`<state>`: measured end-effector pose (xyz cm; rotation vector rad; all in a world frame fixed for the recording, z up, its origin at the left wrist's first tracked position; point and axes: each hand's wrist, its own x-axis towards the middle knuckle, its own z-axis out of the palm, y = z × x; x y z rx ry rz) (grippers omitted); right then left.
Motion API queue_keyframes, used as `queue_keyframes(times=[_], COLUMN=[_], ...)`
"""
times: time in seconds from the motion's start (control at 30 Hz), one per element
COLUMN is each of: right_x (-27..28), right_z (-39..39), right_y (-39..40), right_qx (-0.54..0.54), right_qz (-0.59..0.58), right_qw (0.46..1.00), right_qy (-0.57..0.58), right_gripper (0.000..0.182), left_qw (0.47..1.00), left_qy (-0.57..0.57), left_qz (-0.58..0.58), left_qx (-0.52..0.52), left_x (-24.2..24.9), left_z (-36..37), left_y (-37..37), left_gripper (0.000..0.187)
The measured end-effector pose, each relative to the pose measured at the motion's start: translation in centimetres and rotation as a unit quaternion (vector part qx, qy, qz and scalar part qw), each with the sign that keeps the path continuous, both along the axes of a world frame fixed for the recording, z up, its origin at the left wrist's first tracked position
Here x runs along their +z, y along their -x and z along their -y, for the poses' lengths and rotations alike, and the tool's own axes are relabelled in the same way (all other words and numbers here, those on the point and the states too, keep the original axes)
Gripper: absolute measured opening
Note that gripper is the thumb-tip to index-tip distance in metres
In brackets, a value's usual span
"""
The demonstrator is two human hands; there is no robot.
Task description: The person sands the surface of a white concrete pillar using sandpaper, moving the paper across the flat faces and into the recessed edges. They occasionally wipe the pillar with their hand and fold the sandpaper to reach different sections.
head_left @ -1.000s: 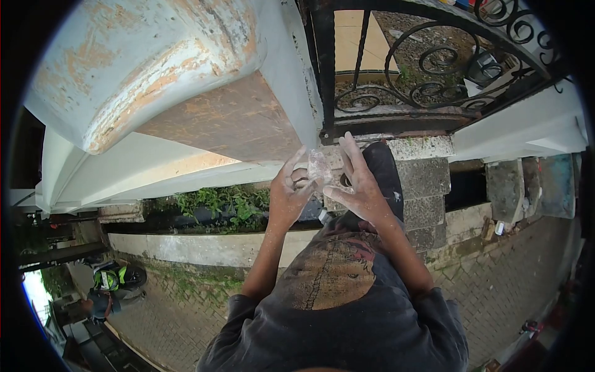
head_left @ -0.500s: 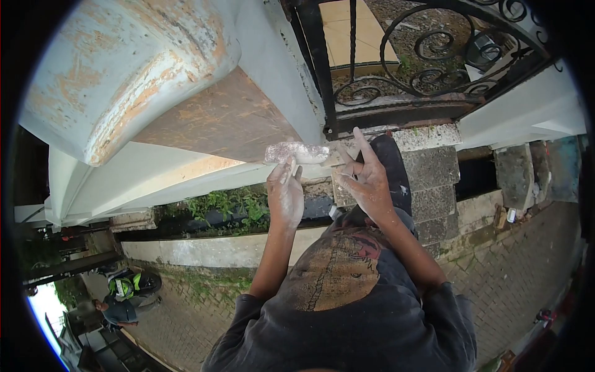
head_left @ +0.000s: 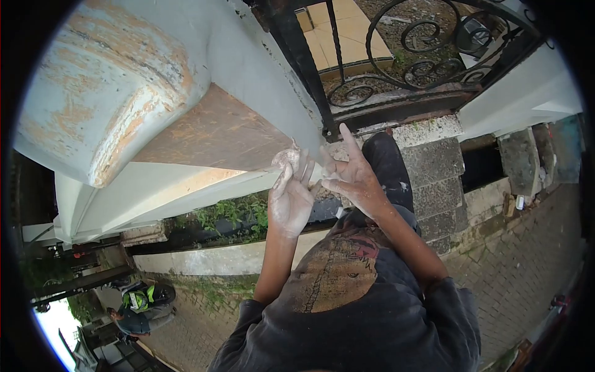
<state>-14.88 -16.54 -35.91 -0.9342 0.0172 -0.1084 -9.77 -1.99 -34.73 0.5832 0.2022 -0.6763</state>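
My left hand (head_left: 291,201), coated in white dust, is turned palm up. Its thumb pins a small curled piece of sandpaper (head_left: 285,159), pale and speckled, while the other fingers stretch out. Close beside it is my right hand (head_left: 359,186), also dusty, with the index finger pointing up and the fingers apart. Nothing shows in its grasp; some of its fingertips are blurred near the left hand. Beyond the hands stands a pale wall column (head_left: 124,93) with scraped, orange-brown patches, above a brown scuffed panel (head_left: 217,133).
A black wrought-iron gate (head_left: 396,99) stands ahead. Below the wall, green plants (head_left: 226,214) grow in a ditch with a concrete edge (head_left: 211,262). Stone slabs (head_left: 434,164) lie at right. On the paved road, a person (head_left: 137,319) is near a motorbike (head_left: 162,293) at lower left.
The sandpaper, earlier stretched flat toward the right hand, is now curled in my left hand. The left palm has turned upward and its fingers have opened out. The view has shifted slightly.
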Motion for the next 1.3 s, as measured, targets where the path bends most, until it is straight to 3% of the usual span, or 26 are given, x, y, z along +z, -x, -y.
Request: queue_keyframes(times=[0.03,0.1,0.17,0.37,0.47,0.57,0.67,0.77,0.87,0.93,1.1,1.17,1.3], right_x=[0.2,0.8,0.9,1.5,0.3,-0.2,-0.8,-0.9,0.5,0.0,0.7,0.7,3.6], right_z=[0.0,0.3,1.4,3.7,3.9,3.3,2.2,3.1,2.7,2.1,1.5,2.5,5.3], right_y=[0.0,-0.1,0.0,-0.3,0.2,0.7,0.5,1.0,1.7,1.7,1.0,0.5,0.5], right_qx=[0.023,-0.06,-0.121,-0.019,-0.079,0.007,-0.158,-0.123,-0.11,-0.092,-0.121,-0.029,-0.033], right_qz=[0.023,0.062,0.098,0.099,0.065,-0.06,-0.024,-0.065,-0.048,-0.023,-0.068,-0.08,-0.04], right_qw=[0.999,0.977,0.898,0.909,0.914,0.976,0.954,0.966,0.992,0.99,0.985,0.992,0.951], right_qy=[-0.013,0.194,0.412,0.405,0.393,0.21,0.255,0.219,-0.043,-0.104,0.107,0.092,0.303], right_gripper=[0.085,0.085,0.084,0.049,0.035,0.038,0.043,0.058,0.07,0.075,0.054,0.04,0.027], left_qw=[0.999,0.995,0.995,0.992,0.996,0.988,0.982,0.974,0.967,0.966,0.978,0.977,0.961], left_qy=[0.022,0.067,0.004,0.009,-0.036,-0.09,-0.11,-0.14,-0.16,-0.159,-0.107,-0.108,-0.142], left_qz=[0.009,0.025,0.048,0.041,0.057,0.123,0.15,0.15,0.158,0.165,0.153,0.181,0.234], left_qx=[-0.023,-0.073,-0.084,-0.121,-0.054,0.003,0.042,0.096,0.122,0.123,0.093,0.039,0.048], left_x=[0.2,0.5,0.2,-0.6,-1.3,-1.5,-1.4,-1.0,-0.5,-0.5,-0.1,-0.7,0.6], left_z=[0.0,0.1,0.5,1.2,1.6,2.2,2.3,2.7,3.1,3.2,3.4,3.1,3.3], left_y=[0.0,0.1,0.2,0.7,0.2,0.1,-0.3,-0.8,-0.9,-1.0,-0.6,-0.5,0.1], left_gripper=[0.045,0.045,0.043,0.03,0.025,0.023,0.024,0.024,0.025,0.026,0.027,0.041,0.076])
